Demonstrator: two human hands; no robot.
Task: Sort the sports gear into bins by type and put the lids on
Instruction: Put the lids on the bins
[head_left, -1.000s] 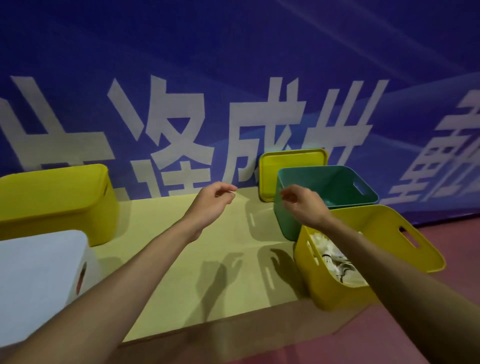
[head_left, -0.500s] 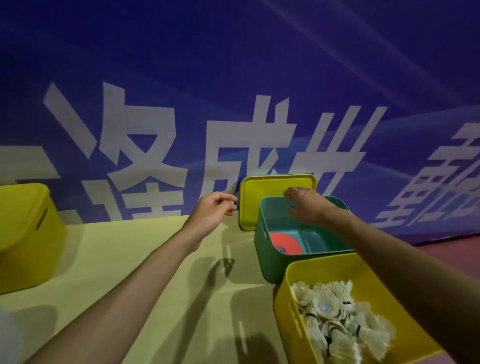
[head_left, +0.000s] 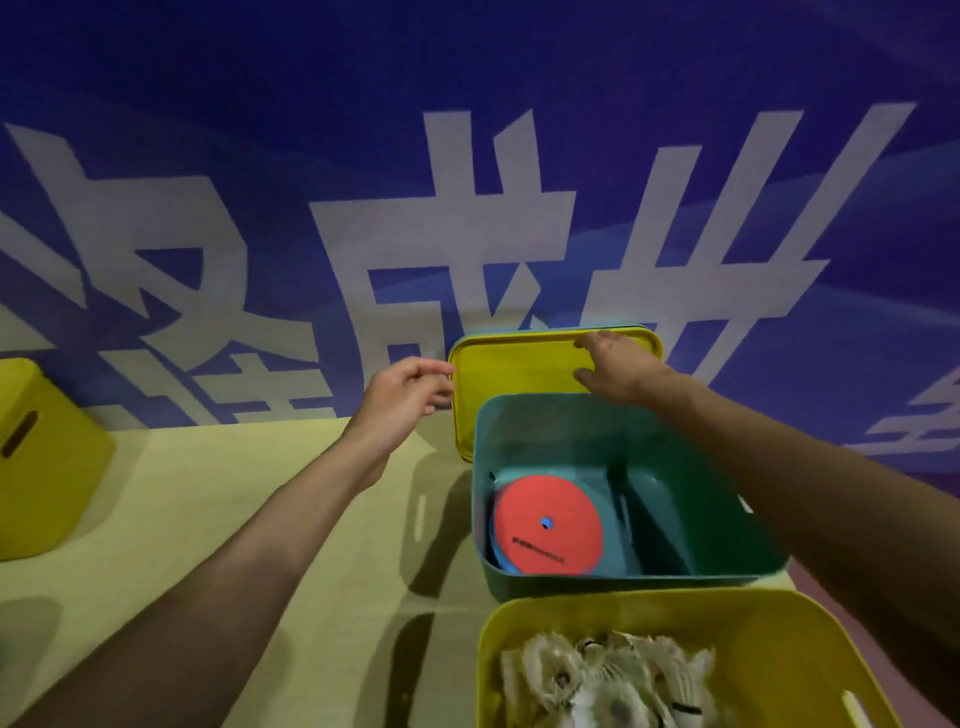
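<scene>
The yellow lid (head_left: 514, 369) is leaning upright against the blue banner (head_left: 467, 156), just behind the teal bin (head_left: 623, 584) on the tabletop (head_left: 234, 493). The right hand (head_left: 618, 369) is gripping the lid's top edge, fingers hooking over it and thumb pressing its face. The left hand (head_left: 400, 395) is hovering at the lid's left edge, fingers curling narrowly; I cannot tell whether they are touching it. A red disc (head_left: 548, 525) is lying in the teal bin, and shuttlecocks (head_left: 597, 680) are filling the yellow bin (head_left: 519, 618) in front.

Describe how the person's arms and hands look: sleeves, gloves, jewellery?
Both forearms are bare to the frame's edge, no sleeves showing. The left hand and right hand are ungloved; no watch, bracelet or ring is visible, though blur could hide small ones.
</scene>
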